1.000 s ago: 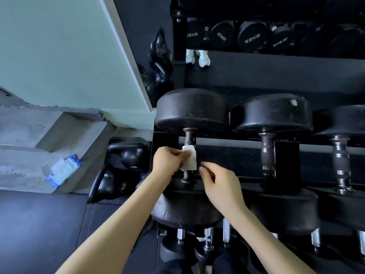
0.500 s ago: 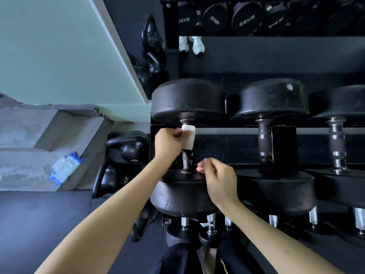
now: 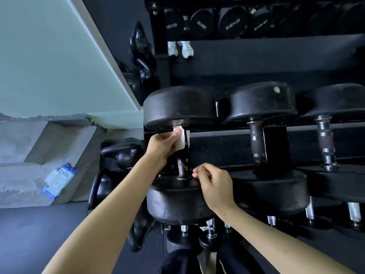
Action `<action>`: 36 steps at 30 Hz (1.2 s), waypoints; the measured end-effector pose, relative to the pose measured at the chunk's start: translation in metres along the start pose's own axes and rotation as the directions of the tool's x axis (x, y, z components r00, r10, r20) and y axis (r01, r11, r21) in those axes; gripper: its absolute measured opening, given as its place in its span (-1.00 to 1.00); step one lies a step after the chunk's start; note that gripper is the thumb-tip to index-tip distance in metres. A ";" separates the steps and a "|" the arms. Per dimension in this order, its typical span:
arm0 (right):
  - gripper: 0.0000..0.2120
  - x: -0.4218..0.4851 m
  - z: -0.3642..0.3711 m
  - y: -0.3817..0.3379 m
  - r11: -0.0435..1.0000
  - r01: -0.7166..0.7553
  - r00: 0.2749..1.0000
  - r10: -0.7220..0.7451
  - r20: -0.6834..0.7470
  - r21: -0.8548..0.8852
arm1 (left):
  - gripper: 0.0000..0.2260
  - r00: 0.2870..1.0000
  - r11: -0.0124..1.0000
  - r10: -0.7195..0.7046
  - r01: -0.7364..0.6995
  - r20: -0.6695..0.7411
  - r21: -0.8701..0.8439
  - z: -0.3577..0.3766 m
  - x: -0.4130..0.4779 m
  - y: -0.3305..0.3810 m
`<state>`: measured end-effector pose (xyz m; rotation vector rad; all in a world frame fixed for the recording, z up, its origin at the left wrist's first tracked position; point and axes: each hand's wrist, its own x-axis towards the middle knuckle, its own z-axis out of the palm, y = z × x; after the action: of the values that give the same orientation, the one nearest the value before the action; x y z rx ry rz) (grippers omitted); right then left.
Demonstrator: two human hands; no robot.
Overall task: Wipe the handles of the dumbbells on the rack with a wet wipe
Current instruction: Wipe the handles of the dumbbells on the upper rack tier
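A large black dumbbell (image 3: 178, 107) lies at the left end of the rack (image 3: 227, 147), its dark handle (image 3: 182, 165) running toward me. My left hand (image 3: 161, 148) grips a white wet wipe (image 3: 180, 140) wrapped round the far end of that handle, just under the far head. My right hand (image 3: 214, 184) rests on the near head of the same dumbbell beside the handle's base, fingers curled and holding nothing. Two more dumbbells (image 3: 260, 103) (image 3: 335, 101) lie to the right, their handles (image 3: 256, 143) (image 3: 325, 141) bare.
A blue pack of wipes (image 3: 58, 181) lies on a grey concrete step at the left. Black kettlebells (image 3: 118, 153) stand on the floor left of the rack. Smaller dumbbells (image 3: 209, 230) sit on a lower tier. A mirror behind shows further dumbbells (image 3: 233, 21).
My left hand has slid the wipe up the handle from its middle to the far end. My right hand has dropped from the handle to the near head.
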<state>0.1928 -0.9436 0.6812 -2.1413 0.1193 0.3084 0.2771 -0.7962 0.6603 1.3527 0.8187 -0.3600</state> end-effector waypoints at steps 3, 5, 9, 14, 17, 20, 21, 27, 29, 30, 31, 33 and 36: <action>-0.75 0.000 -0.001 0.002 1.000 -0.009 1.000 0.009 0.010 -0.016 | -0.83 0.980 0.983 -0.030 0.065 0.198 -0.174 -0.006 0.007 -0.002; -0.76 0.000 0.000 0.002 1.000 -0.012 1.000 0.013 0.010 -0.022 | -0.84 0.982 0.980 -0.025 0.061 0.189 -0.188 -0.007 0.009 -0.003; -0.76 0.001 0.001 0.001 1.000 0.000 1.000 0.000 -0.004 -0.023 | -0.72 0.974 0.970 0.189 -0.165 -0.127 0.177 0.002 0.010 -0.004; -0.76 0.002 0.002 0.004 1.000 0.001 1.000 -0.001 -0.008 -0.028 | -0.62 0.891 0.774 0.413 -0.233 -0.191 0.588 0.019 0.000 0.000; -0.76 0.000 0.001 0.002 1.000 -0.006 1.000 0.006 -0.009 -0.021 | -0.73 0.952 0.950 0.237 -0.185 -0.194 0.252 0.014 0.003 -0.002; -0.77 0.000 -0.001 0.000 1.000 -0.028 1.000 0.028 -0.003 -0.004 | -0.69 0.995 0.998 0.053 -0.050 -0.086 0.037 0.003 0.006 -0.004; -0.77 -0.001 -0.001 0.000 1.000 -0.028 1.000 0.028 0.001 0.001 | -0.67 0.999 1.000 0.022 -0.022 -0.041 -0.001 -0.001 0.007 -0.005; -0.77 -0.002 -0.002 -0.002 0.999 -0.031 1.000 0.031 -0.003 0.026 | -0.72 0.982 0.937 0.180 -0.186 0.048 0.296 -0.010 0.004 -0.008; -0.77 -0.002 -0.002 -0.002 0.999 -0.040 0.999 0.040 -0.003 0.029 | -0.55 0.962 0.870 0.239 -0.271 0.129 0.411 -0.016 0.000 -0.015; -0.77 -0.002 -0.002 -0.002 0.999 -0.042 0.999 0.042 -0.004 0.027 | -0.50 0.953 0.817 0.257 -0.304 0.163 0.491 -0.020 -0.002 -0.017; -0.77 -0.002 -0.003 -0.003 0.999 -0.041 0.999 0.041 -0.005 0.025 | -0.49 0.946 0.757 0.263 -0.324 0.190 0.568 -0.022 -0.006 -0.017; -0.77 -0.001 -0.003 -0.003 0.999 -0.036 0.999 0.036 -0.009 0.016 | -0.48 0.937 0.648 0.255 -0.349 0.239 0.677 -0.026 -0.013 -0.019; -0.76 -0.001 -0.002 -0.004 1.000 -0.030 0.999 0.030 -0.015 0.002 | -0.44 0.922 0.492 0.214 -0.387 0.323 0.780 -0.028 -0.022 -0.021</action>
<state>0.1927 -0.9436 0.6860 -2.1419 0.1600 0.3099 0.2398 -0.7784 0.6603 2.2968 0.1780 -0.6320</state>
